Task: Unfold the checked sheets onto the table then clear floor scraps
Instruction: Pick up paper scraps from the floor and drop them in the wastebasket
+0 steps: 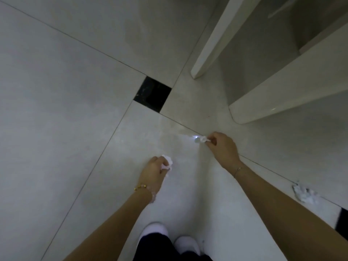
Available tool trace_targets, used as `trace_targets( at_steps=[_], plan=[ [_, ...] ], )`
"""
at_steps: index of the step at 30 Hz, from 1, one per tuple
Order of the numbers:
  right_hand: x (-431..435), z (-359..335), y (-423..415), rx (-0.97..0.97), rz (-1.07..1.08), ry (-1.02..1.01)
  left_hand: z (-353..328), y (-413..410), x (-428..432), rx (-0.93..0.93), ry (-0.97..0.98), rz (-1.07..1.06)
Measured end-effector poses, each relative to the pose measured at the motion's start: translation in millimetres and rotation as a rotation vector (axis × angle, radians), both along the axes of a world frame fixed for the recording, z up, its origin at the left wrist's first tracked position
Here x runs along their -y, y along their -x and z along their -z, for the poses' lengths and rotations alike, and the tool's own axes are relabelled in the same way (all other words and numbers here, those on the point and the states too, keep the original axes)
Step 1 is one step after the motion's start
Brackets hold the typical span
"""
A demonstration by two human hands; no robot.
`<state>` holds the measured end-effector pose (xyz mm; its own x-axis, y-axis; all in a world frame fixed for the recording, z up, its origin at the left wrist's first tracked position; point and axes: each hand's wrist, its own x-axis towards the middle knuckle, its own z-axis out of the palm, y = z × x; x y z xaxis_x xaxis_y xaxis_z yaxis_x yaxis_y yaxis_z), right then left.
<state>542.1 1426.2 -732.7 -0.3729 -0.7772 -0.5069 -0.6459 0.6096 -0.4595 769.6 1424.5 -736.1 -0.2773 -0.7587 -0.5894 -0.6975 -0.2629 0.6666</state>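
I look straight down at a pale tiled floor (56, 110). My left hand (153, 172) is closed around a crumpled white paper scrap (167, 161) low over the floor. Further right, my right hand (224, 146) pinches a second white scrap (202, 139) with its fingertips, right at the floor beside a tile joint. A third crumpled white scrap (304, 194) lies on the floor at the right, beyond my right forearm. No checked sheets or table top are in view.
Two cream furniture legs (212, 38) (282, 95) stand on the floor at the upper right. A small black inset tile (152, 94) marks the tile corner ahead. My white shoes (154, 231) and dark trousers are at the bottom edge.
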Motion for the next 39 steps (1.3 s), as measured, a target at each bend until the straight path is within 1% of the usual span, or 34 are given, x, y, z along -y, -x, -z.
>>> trace_targets(
  at_steps=[2, 3, 5, 7, 11, 14, 16, 19, 22, 27, 31, 35, 39],
  plan=[
    [-13, -39, -5, 0.101, 0.119, -0.019, -44, -11, -3, -0.062, -0.081, -0.235],
    [-18, -63, -7, 0.147, 0.183, -0.013, -70, -17, -4, -0.073, -0.120, -0.318],
    [-25, -116, -14, 0.243, 0.303, -0.013, -128, -32, -6, -0.086, -0.162, -0.444],
    [-31, -178, -22, 0.319, 0.375, -0.036, -193, -50, -12, -0.132, -0.190, -0.555],
    [-41, -324, -49, 0.413, 0.327, -0.049, -337, -92, -40, -0.201, -0.260, -0.755],
    [-55, -422, -75, 0.482, 0.284, -0.086, -427, -122, -71, -0.213, -0.263, -0.925],
    [-66, -472, -91, 0.513, 0.217, -0.113, -476, -139, -94, -0.244, -0.253, -1.044],
    [-84, -520, -117, 0.544, 0.082, -0.184, -534, -161, -136, -0.297, -0.209, -1.176],
    [-102, -545, -146, 0.564, -0.061, -0.229, -570, -181, -187, -0.362, -0.146, -1.336],
    [-140, -557, -212, 0.576, -0.359, -0.338, -587, -203, -295, -0.328, -0.059, -1.710],
    [-167, -565, -273, 0.538, -0.565, -0.418, -589, -208, -384, -0.367, -0.061, -2.029],
    [-202, -574, -340, 0.491, -0.749, -0.476, -584, -214, -464, -0.450, -0.090, -2.333],
    [-245, -565, -406, 0.450, -0.905, -0.540, -573, -224, -523, -0.531, -0.138, -2.474]
  ],
)
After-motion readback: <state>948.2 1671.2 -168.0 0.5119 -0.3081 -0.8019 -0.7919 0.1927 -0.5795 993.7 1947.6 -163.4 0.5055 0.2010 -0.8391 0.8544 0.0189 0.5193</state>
